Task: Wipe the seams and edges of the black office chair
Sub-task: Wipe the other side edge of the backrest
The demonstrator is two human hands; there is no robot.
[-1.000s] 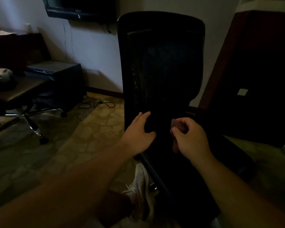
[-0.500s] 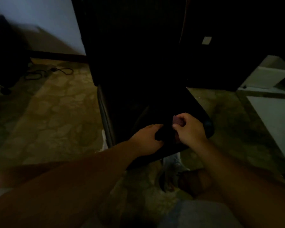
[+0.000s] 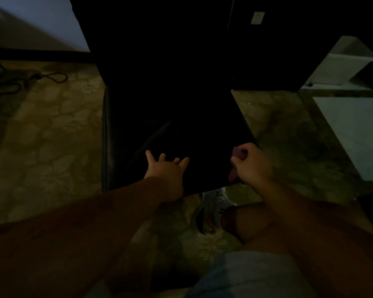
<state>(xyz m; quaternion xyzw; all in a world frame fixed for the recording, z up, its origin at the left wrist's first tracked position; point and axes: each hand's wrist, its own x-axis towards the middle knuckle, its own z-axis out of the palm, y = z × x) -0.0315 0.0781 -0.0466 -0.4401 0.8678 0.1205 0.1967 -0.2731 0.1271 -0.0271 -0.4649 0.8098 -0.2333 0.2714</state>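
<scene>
Seat (image 3: 181,130) is being steadied by flat, spread L hand (image 3: 166,171) while cloth (image 3: 237,153) is being gripped in R hand (image 3: 250,164) at front-right edge, prob. for wiping

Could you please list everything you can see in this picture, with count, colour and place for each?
office chair: one, black, centre; seat towards the camera, backrest rising behind it.
cloth: one, dull pink, at the seat's right front corner, bunched in the right hand's grip.
cable: one, black, looped on the floor at far left.
carpet: one, tan and patterned, on both sides of the chair.
wall: one, pale, upper left.
cabinet: one, very dark, upper right; details too dim to tell.
box: one, white, far right.
shoe: one, white, below the seat's front edge.
left hand: one, fingers spread flat on the seat.
right hand: one, curled round the cloth.
</scene>
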